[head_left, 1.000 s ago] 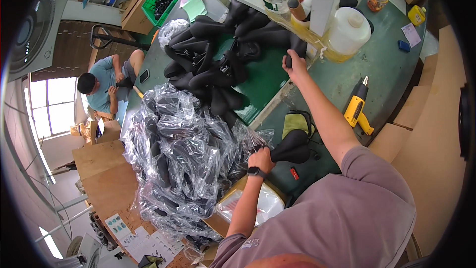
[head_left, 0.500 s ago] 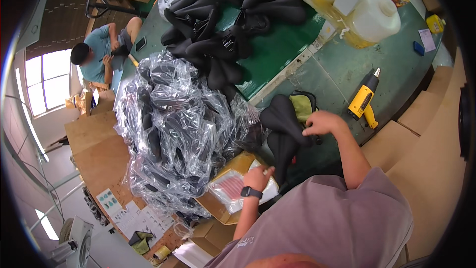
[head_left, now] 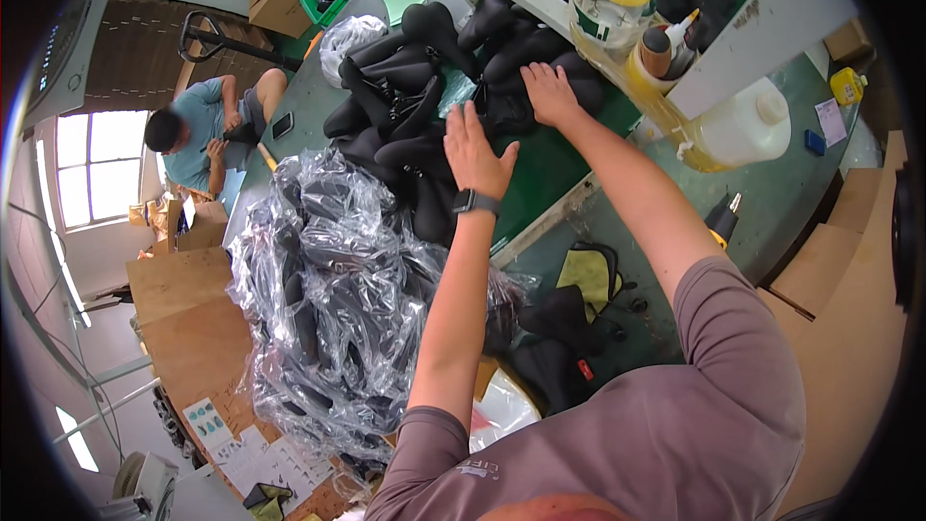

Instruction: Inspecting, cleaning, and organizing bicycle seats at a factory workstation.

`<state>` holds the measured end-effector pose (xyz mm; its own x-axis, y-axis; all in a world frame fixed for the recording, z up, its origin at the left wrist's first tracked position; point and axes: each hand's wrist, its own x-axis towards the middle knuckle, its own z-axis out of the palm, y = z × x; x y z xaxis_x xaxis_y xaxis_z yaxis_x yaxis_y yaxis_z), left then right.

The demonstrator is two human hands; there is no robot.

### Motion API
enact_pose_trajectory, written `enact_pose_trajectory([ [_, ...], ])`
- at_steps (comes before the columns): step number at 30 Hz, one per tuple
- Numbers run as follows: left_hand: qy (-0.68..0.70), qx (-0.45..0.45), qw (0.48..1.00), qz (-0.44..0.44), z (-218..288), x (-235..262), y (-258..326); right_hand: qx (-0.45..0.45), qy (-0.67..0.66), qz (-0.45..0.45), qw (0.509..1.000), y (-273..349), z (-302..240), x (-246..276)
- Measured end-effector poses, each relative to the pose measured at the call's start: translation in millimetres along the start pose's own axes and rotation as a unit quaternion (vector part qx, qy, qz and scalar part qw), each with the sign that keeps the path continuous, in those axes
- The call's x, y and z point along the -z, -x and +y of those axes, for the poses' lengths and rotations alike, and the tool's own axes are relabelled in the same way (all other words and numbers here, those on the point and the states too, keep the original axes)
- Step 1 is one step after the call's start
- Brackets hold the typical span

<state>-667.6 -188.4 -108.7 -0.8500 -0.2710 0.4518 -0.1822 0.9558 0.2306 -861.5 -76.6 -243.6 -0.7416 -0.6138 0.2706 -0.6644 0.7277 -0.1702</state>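
Note:
Both my arms stretch forward over a heap of black bicycle saddles [head_left: 429,29] on the green worktable. My left hand [head_left: 476,156], with a dark watch on its wrist, is open with fingers extended at the heap's near right side. My right hand [head_left: 550,96] lies open against a saddle [head_left: 521,56] farther back, its fingers stretched out. Neither hand grips anything. Left of my left forearm is a large pile of saddles in clear plastic bags [head_left: 338,280]. Close to my body lie loose black saddles [head_left: 561,320] beside a black and olive-green cloth item [head_left: 588,278].
A shelf post [head_left: 762,29] and a jug of yellowish liquid [head_left: 738,130] stand right of my right arm. A yellow heat gun [head_left: 721,220] is partly hidden by that arm. A co-worker [head_left: 198,130] sits at the far left. A carton [head_left: 487,378] stands by my left elbow.
Both hands have moved forward to the saddle heap. My right hand has left the saddle near my body; my left hand has left the open carton. My view has shifted forward.

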Motion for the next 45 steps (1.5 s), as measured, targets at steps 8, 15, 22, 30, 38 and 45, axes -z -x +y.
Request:
enact_pose_trajectory([
  [8, 0.153, 0.018, 0.984, -0.089, 18, -22, 48, 0.014, -0.067, -0.09, 0.994, 66, -20, 20],
  [15, 0.455, 0.329, 0.812, -0.16, 2, 126, 212, -0.016, -0.272, -0.278, 0.921, 182, -61, 192],
  [22, 0.153, 0.299, 0.868, -0.365, -43, 182, 224, -0.134, -0.472, -0.389, 0.78, 149, -43, 117],
  [30, -0.174, 0.044, 0.973, -0.148, -110, 85, 12, -0.294, -0.287, -0.105, 0.906, 15, -84, -60],
  [38, -0.258, 0.11, 0.85, -0.446, -151, 51, -12, -0.232, -0.212, -0.167, 0.934, 53, -69, -17],
  [45, -0.068, 0.315, 0.859, -0.399, -57, 84, 143, -0.257, -0.223, -0.232, 0.911, 165, -34, 43],
])
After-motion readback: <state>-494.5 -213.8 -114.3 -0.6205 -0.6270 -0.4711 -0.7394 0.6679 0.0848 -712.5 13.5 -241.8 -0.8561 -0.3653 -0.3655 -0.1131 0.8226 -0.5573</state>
